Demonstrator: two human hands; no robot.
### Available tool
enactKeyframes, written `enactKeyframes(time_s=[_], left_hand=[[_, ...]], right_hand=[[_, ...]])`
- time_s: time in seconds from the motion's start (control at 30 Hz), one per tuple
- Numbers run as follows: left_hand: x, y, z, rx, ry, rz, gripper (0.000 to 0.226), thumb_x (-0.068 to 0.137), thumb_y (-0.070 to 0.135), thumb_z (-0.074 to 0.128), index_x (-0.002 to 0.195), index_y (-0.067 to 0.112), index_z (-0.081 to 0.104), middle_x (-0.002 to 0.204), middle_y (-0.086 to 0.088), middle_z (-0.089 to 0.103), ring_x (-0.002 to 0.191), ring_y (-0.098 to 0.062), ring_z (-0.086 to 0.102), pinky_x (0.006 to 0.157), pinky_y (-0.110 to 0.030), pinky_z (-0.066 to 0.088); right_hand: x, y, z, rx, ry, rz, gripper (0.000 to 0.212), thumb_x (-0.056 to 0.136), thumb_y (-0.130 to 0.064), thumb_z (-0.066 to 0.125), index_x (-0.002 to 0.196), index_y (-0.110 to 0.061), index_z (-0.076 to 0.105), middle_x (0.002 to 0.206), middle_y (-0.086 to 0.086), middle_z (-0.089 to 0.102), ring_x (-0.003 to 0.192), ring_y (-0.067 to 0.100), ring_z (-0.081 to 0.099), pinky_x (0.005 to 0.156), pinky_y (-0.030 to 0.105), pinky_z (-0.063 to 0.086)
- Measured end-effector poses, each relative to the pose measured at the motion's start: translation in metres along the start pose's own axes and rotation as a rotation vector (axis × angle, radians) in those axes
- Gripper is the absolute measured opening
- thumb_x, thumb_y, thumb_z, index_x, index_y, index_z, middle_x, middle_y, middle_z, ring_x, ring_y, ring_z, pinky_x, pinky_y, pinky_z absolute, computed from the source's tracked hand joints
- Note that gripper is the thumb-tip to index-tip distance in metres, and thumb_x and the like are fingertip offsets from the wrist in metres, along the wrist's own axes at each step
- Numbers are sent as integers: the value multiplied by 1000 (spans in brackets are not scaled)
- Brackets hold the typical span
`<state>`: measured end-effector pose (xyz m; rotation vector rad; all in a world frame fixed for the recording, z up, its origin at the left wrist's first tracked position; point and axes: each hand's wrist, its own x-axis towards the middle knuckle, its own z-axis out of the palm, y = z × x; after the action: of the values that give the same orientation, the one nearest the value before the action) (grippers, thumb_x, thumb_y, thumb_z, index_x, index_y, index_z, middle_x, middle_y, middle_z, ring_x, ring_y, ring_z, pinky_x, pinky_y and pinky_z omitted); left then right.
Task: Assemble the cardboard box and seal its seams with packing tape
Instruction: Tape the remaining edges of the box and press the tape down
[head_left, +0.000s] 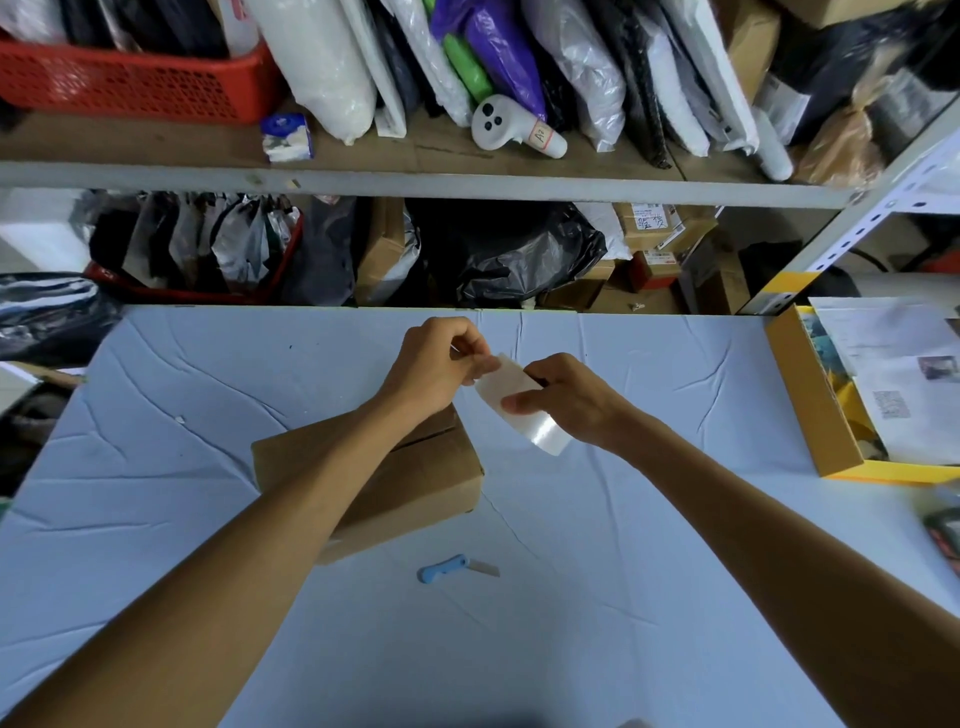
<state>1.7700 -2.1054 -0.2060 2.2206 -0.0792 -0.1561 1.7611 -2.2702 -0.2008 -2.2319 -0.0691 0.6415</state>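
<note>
Here, a roll of clear packing tape is being held up between both hands above the surface, roughly midway between its left and right edges and closer to its far edge. The tape's upper end is being pinched by the left hand, whose fingers are curled in tightly against the thumb. The middle of the tape is being gripped by the right hand, with the thumb pressed on the near face and the fingers wrapped behind it. The glossy lower end is being left to stick out below the right hand.

The cardboard box is being left untouched on the surface, just left of the middle, below and nearer than the hands. It is being partly covered in the view by the left forearm. A dark line where two flaps meet is showing along its top, and no tape can be made out on that seam.

A small blue utility knife is lying on the surface just beside the box's near right corner, toward the near edge, with its blade showing. At the right edge of the surface, an open yellow box is being used to hold printed papers. Beyond the far edge, a shelf is being crowded with plastic-wrapped bundles, a red basket and a white controller.
</note>
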Motion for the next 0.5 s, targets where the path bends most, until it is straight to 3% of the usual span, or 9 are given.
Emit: enactKeyframes(time_s=[0.23,0.4,0.5], left_hand=[[-2,3,-5,83,-86,63,11,83,21,72,89,12,69,85,-1,66,75,-7,60,66,-14,45],[-3,4,-6,238,5,90,13,86,22,70,88,10,72,89,-5,72,83,-17,66,76,-30,53],[-4,7,-11,299,44,72,9,87,13,67,89,7,73,91,-5,73,85,-18,67,76,-29,52]], right_hand=[[-1,2,0,13,16,15,30,87,-23,65,108,0,66,95,11,58,84,27,52,64,25,35],[-7,-3,-1,-23,68,-55,23,90,-24,62,100,-4,68,81,4,55,76,23,49,58,23,32],[-10,-7,-2,-76,110,-104,27,92,-27,61,105,-5,69,84,4,57,75,21,50,56,22,32]])
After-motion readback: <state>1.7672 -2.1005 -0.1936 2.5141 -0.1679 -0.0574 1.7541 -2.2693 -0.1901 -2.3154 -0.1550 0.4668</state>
